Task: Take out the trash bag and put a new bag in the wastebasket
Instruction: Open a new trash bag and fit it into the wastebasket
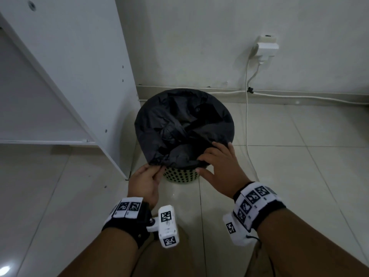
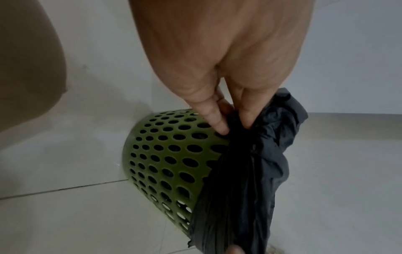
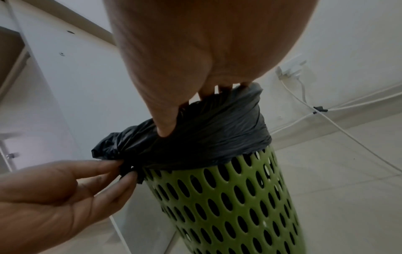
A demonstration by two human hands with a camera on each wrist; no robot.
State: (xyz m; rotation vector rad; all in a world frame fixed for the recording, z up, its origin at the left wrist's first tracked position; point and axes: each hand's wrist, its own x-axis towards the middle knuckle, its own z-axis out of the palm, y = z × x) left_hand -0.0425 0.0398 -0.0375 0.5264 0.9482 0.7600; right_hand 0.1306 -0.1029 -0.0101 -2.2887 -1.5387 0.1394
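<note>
A green perforated wastebasket (image 1: 180,175) stands on the tile floor by the wall. A black trash bag (image 1: 183,124) lines it, its edge folded down over the rim. My left hand (image 1: 158,170) pinches a bunched bit of that edge at the near-left rim; the left wrist view shows the same pinch by my left hand (image 2: 236,128) on the bag (image 2: 239,180) beside the basket wall (image 2: 169,154). My right hand (image 1: 207,158) grips the bag-covered near-right rim. In the right wrist view my right hand (image 3: 191,111) has its thumb outside on the bag (image 3: 217,127) and its fingers over the top.
A white cabinet (image 1: 79,76) stands close on the basket's left. A wall socket with a plug (image 1: 266,47) feeds a white cable (image 1: 247,126) running down past the basket's right side. More cable runs along the baseboard. Tile floor lies to the right and in front.
</note>
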